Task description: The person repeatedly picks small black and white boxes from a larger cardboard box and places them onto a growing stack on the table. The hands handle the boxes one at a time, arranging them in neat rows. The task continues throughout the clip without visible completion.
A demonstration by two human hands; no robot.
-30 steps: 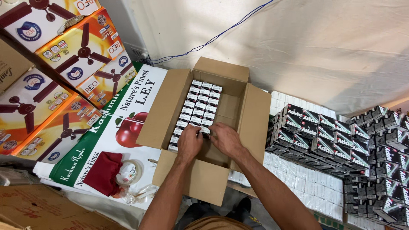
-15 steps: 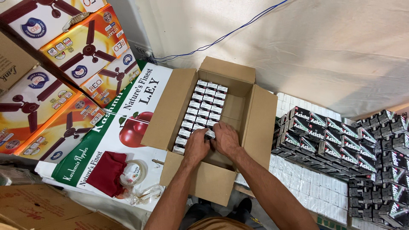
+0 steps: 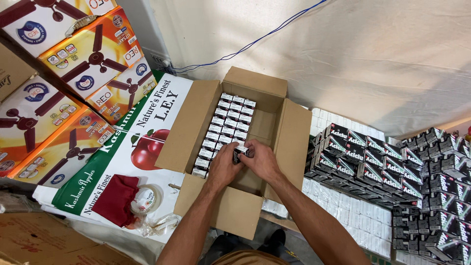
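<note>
I have both hands inside the open brown cardboard carton (image 3: 274, 132). My left hand (image 3: 223, 166) and right hand (image 3: 261, 159) meet over one small black-and-white rectangular packet (image 3: 241, 151), fingers of both closed around it; the packet sits at the near end of the packed rows, just above the carton floor. I cannot tell whether it rests on the layer below.

The rows of small black-and-white packets (image 3: 225, 125) fill the left part of the carton in neat columns, standing tight against the left wall. The right part of the carton shows bare cardboard floor. All four flaps are folded outward.

To the right of the carton, just beside its flap, stand stacks of black, green and red bundled packet blocks (image 3: 392, 172), resting on a layer of white packs (image 3: 338, 206).

To the left, the carton lies against a flat white and green fruit box printed with red apples (image 3: 117, 152). On that box lie a dark red cloth pouch (image 3: 116, 198) and a roll of clear tape (image 3: 146, 198), touching each other. Beyond it, orange and white ceiling-fan boxes (image 3: 73, 73) are stacked. A blue cable (image 3: 255, 41) runs along the pale wall.
</note>
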